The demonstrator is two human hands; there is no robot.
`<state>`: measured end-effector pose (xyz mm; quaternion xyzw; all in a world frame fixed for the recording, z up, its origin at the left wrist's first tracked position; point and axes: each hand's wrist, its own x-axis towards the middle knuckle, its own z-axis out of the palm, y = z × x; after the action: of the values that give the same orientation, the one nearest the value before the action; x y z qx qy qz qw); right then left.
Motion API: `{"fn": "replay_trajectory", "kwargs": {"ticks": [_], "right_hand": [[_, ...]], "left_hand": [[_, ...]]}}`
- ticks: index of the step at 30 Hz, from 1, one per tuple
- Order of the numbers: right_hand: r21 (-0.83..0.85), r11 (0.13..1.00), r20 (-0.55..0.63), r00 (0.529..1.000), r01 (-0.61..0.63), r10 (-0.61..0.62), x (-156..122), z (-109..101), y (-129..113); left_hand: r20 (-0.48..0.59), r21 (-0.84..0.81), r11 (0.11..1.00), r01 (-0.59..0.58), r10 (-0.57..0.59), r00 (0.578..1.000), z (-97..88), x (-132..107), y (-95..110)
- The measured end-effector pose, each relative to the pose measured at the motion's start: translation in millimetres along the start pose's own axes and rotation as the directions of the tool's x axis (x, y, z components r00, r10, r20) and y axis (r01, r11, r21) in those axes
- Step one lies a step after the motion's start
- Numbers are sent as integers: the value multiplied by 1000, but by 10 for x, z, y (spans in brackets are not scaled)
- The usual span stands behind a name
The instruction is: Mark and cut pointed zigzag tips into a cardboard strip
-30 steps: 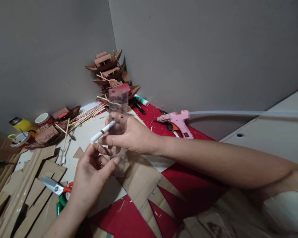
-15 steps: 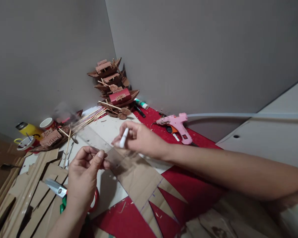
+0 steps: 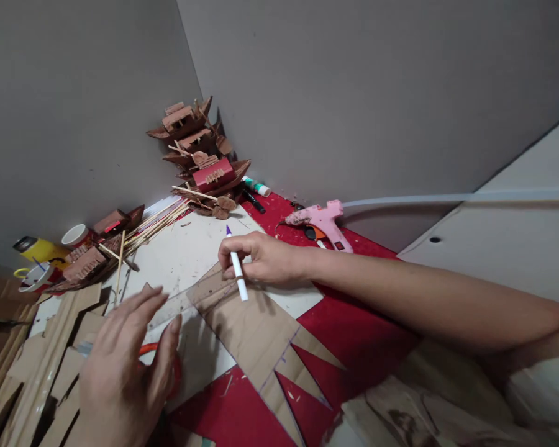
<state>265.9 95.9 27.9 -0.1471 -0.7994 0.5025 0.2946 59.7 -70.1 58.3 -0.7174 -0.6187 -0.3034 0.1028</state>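
Note:
My right hand (image 3: pixel 261 259) is closed around a white marker (image 3: pixel 236 268) with its purple tip pointing up, and rests on the far end of a clear plastic ruler (image 3: pixel 190 301). The ruler lies flat across the top edge of a brown cardboard piece (image 3: pixel 256 335) with zigzag cuts. Fingers spread, my left hand (image 3: pixel 121 366) hovers flat near the ruler's left end, and whether the fingertips touch it is unclear.
Cardboard boat models (image 3: pixel 195 155) are stacked in the wall corner. A pink glue gun (image 3: pixel 321 220) lies on the red mat (image 3: pixel 354 335). Cardboard strips (image 3: pixel 41 366), wooden skewers (image 3: pixel 153 226), cups (image 3: pixel 74 236) and a yellow bottle (image 3: pixel 40 248) sit at left. Scissors' red handle (image 3: pixel 168 366) shows under my left hand.
The ruler went from upright in both hands to flat on the cardboard. My left hand let go and opened. My right hand turned the marker tip-up and came down onto the ruler.

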Motion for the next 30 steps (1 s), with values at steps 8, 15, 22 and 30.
{"fn": "replay_trajectory", "kwargs": {"ticks": [8, 15, 22, 30], "right_hand": [[-76, 996, -63, 997, -45, 40, -105, -28, 57], [185, 979, -428, 889, -89, 161, -311, -84, -10], [214, 969, -509, 832, -124, 219, -291, -64, 50], [85, 987, -450, 879, -137, 160, -301, -68, 103]], "left_hand": [[387, 21, 994, 106, -106, 916, 317, 57, -346], [390, 76, 969, 237, -248, 887, 401, 41, -411], [428, -45, 961, 272, -228, 875, 571, 115, -320], [446, -60, 960, 275, -221, 867, 629, 80, -385]]}}
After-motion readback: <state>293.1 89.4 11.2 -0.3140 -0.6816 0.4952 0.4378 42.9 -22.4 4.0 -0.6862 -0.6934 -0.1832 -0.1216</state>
